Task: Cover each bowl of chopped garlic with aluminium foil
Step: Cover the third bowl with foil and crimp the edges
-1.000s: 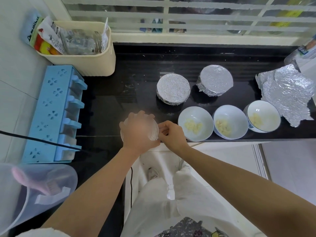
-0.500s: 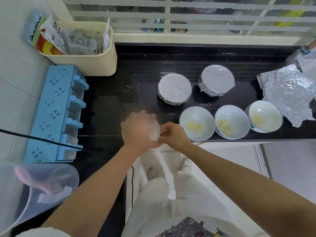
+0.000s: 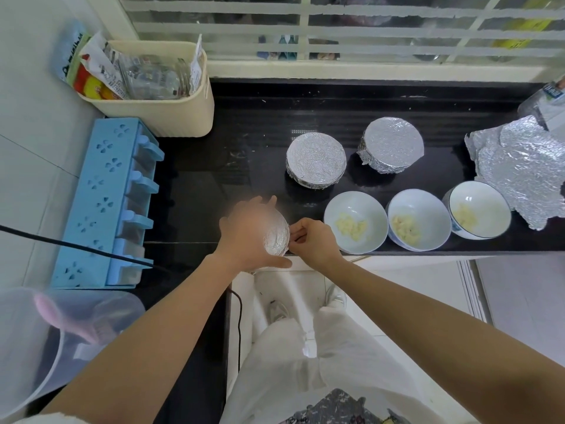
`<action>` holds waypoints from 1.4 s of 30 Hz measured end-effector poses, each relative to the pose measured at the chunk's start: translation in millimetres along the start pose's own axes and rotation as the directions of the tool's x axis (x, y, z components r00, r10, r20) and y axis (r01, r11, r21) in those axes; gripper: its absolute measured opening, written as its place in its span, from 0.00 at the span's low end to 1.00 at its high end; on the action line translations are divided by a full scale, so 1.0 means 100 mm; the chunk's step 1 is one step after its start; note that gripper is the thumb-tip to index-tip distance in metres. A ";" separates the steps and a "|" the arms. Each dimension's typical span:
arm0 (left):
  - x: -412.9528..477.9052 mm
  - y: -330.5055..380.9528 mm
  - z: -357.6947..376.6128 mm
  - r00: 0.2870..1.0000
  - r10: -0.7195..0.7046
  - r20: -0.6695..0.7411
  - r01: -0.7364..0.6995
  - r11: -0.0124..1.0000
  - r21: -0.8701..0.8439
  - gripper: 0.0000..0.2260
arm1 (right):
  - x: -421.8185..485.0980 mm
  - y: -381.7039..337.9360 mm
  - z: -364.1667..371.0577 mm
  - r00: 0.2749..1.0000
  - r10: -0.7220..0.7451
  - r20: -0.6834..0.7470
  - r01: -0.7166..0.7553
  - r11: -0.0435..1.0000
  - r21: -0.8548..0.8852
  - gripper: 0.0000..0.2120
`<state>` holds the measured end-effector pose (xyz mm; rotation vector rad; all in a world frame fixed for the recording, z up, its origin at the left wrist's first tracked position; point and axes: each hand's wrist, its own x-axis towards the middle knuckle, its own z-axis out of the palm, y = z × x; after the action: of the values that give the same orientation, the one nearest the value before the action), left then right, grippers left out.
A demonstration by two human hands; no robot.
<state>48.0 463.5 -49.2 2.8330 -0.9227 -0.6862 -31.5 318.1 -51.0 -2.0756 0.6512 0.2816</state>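
Observation:
A foil-covered bowl (image 3: 276, 235) stands at the counter's front edge. My left hand (image 3: 249, 234) lies spread over its top and grips it. My right hand (image 3: 312, 240) pinches the foil at the bowl's right rim. Two foil-covered bowls (image 3: 316, 159) (image 3: 393, 143) stand behind. To the right, three white bowls (image 3: 354, 221) (image 3: 419, 220) (image 3: 478, 209) stand uncovered in a row, each holding chopped garlic. Loose foil sheets (image 3: 519, 166) lie crumpled at the far right.
The black counter (image 3: 214, 179) ends just under my hands. A blue popsicle mould (image 3: 104, 203) sits at the left, a cream bin (image 3: 153, 108) with packets behind it, a clear plastic jug (image 3: 46, 332) at the lower left. A black cable (image 3: 76, 244) crosses the mould.
Both hands stay on the same bowl. My left hand has shifted slightly left, so more of the foil top shows beside it. My right hand's fingers keep working the rim.

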 end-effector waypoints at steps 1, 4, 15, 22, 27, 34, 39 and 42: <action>-0.01 -0.01 0.01 1.000 0.006 -0.011 -0.006 1.000 0.017 0.57 | 0.00 0.00 0.00 1.000 -0.004 -0.005 0.004 1.000 -0.004 0.07; -0.02 0.00 0.08 0.998 0.006 -0.061 -0.002 0.999 0.054 0.55 | 0.01 -0.02 -0.01 0.999 -0.008 -0.036 0.007 1.000 -0.010 0.02; -0.04 -0.03 0.27 0.970 0.077 -0.229 -0.042 0.987 0.156 0.52 | 0.05 -0.02 0.04 0.994 0.015 -0.110 -0.018 0.999 -0.029 0.08; -0.05 -0.03 0.30 0.959 0.090 -0.270 -0.048 0.986 0.160 0.48 | 0.05 -0.03 0.05 0.997 -0.037 -0.070 0.036 0.999 -0.025 0.16; -0.06 -0.02 0.29 0.958 0.087 -0.272 -0.043 0.986 0.162 0.47 | 0.01 -0.05 0.05 0.997 0.024 -0.078 -0.012 0.989 0.145 0.13; -0.04 -0.01 0.29 0.958 0.079 -0.275 -0.038 0.988 0.153 0.47 | -0.04 -0.07 0.24 0.983 0.118 -0.137 -0.080 0.963 0.256 0.15; -0.03 0.00 0.28 0.962 0.056 -0.267 -0.017 0.989 0.145 0.46 | -0.08 -0.14 0.32 0.983 0.157 -0.096 -0.128 0.957 0.259 0.16; -0.04 0.01 0.27 0.956 0.045 -0.290 -0.005 0.991 0.135 0.44 | -0.08 -0.16 0.35 0.982 0.160 -0.103 -0.127 0.955 0.268 0.14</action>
<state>32.8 465.9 -71.7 2.9203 -0.9822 -0.1962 -28.2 356.5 -55.6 -1.8061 0.8693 0.1407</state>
